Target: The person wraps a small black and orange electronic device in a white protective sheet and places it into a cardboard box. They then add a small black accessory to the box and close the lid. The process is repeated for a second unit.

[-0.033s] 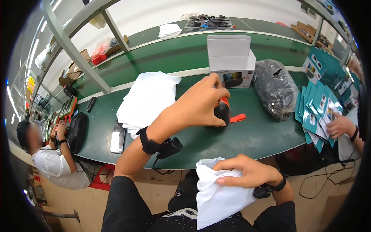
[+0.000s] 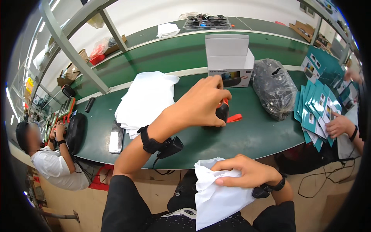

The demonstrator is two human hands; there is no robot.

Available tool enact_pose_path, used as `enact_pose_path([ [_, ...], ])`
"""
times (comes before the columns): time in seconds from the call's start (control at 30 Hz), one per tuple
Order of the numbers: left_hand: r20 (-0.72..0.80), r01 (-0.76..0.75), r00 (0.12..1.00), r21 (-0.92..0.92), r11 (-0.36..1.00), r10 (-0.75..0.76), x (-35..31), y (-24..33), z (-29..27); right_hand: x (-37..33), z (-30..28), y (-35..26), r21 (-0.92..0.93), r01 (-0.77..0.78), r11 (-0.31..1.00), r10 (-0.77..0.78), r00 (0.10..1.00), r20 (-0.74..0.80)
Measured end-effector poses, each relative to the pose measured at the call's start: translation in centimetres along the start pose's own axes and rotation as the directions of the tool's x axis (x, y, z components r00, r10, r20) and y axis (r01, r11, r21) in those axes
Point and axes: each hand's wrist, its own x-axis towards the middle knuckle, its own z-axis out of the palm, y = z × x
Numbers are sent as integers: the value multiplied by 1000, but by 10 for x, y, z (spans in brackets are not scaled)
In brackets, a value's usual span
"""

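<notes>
Two hands work at the green desk [image 2: 251,135]. The left hand [image 2: 201,102] closes its fingers around a small black and orange device [image 2: 223,110] near the desk's front edge. The right hand [image 2: 247,170] pinches a white cloth bag [image 2: 216,197] just below that edge.

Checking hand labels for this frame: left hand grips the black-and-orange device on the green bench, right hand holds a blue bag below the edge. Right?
One detail is off: the bag in the right hand is white, not blue, as the head view shows. The rest holds: the left hand grips the black-and-orange device on the green bench, and the bag hangs below its edge.
</notes>
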Motion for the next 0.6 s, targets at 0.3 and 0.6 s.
enact_pose_path([
  [0.3, -198, -71, 978, -27, 997, 64, 3, -1, 27, 1, -2, -9, -31, 52, 998, -53, 999, -7],
  [0.6, -255, -109, 955, -775, 622, -149, -59, 36, 5, -4, -19, -28, 50, -12, 999, 16, 997, -82],
])
